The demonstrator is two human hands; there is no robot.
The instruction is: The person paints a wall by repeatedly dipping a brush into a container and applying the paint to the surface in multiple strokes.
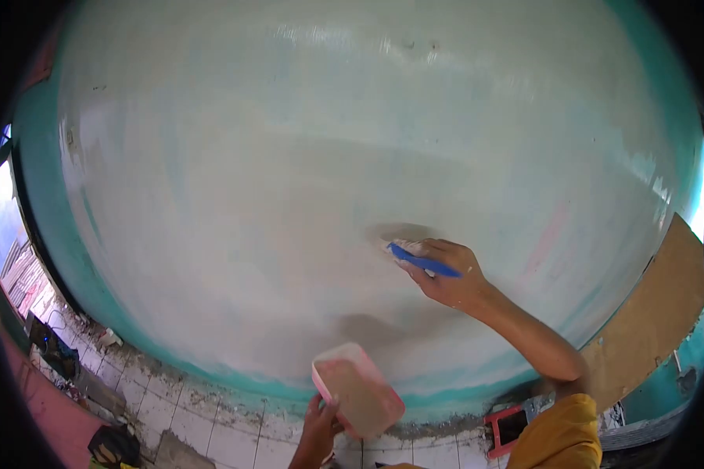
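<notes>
My right hand (446,273) is closed around a tool with a blue handle (426,261), close to the wall (274,195). Pale paste covers its fingertips and the tool's far end, so the blade cannot be made out. The wall is coated whitish grey, with green showing around its borders. Lower down, my left hand (319,428) grips the near left edge of a pink and white rectangular tub (361,393). Greyish-beige material lies inside the tub.
A pink stool (494,432) stands at the wall's foot. A brown board (641,313) leans at the right. Debris lies on the white floor tiles (192,430). A dark bag (113,445) is at the lower left, near a doorway (14,227).
</notes>
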